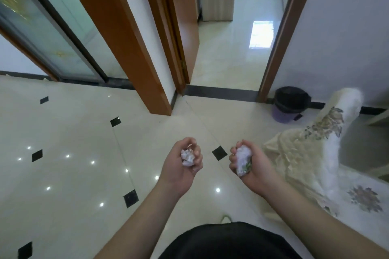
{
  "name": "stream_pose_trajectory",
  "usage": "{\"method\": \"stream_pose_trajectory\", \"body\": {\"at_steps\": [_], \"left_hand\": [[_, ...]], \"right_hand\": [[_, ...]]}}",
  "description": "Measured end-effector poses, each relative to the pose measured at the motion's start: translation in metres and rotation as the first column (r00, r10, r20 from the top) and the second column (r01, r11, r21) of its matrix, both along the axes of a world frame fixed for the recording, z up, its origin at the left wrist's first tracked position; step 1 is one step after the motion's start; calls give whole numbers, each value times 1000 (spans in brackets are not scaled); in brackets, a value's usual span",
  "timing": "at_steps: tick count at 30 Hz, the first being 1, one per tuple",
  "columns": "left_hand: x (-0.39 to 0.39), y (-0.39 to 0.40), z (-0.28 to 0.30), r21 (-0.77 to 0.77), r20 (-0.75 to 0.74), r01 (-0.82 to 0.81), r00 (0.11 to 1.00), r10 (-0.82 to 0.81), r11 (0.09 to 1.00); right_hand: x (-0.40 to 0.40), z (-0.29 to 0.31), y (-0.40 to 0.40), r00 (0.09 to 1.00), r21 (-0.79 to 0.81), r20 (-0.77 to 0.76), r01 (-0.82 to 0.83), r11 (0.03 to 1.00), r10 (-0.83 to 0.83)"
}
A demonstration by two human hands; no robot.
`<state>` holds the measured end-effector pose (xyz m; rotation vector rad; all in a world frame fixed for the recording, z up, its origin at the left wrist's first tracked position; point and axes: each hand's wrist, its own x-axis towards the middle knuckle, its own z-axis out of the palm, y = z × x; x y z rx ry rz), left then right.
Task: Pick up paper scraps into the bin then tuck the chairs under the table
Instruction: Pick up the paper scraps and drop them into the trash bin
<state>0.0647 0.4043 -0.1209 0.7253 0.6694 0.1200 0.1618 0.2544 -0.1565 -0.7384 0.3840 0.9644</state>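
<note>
My left hand (181,166) is held palm up over the floor, its fingers curled round a crumpled white paper scrap (187,157). My right hand (250,166) grips a bigger wad of white paper scraps (243,160) with some green print on it. A purple bin (288,104) lined with a black bag stands against the wall at the far right, well beyond both hands. A chair under a cream floral cover (311,145) stands just right of my right hand, between it and the bin.
Cream floor tiles (84,153) with small black diamonds stretch left and ahead. A wooden door frame (130,44) and an open doorway (231,59) lie straight ahead. A glass sliding door (48,33) is at the far left. A table edge (379,118) shows at the right.
</note>
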Motion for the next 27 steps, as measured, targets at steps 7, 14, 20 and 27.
{"method": "stream_pose_trajectory", "body": {"at_steps": [7,14,20,27], "left_hand": [[103,49,-8,-20,29,75,997,-74,997],[223,106,-22,9,7,231,973,-231,973],[335,130,-17,55,-20,416,909,-416,908],[456,89,-8,-1,-9,601,799,-601,799]], "right_hand": [[90,-2,40,993,-3,88,76,997,-75],[191,-12,81,962,-92,61,272,958,-267],[267,11,105,902,-107,92,430,897,-421],[347,13,64,788,-188,98,614,766,-608]]}}
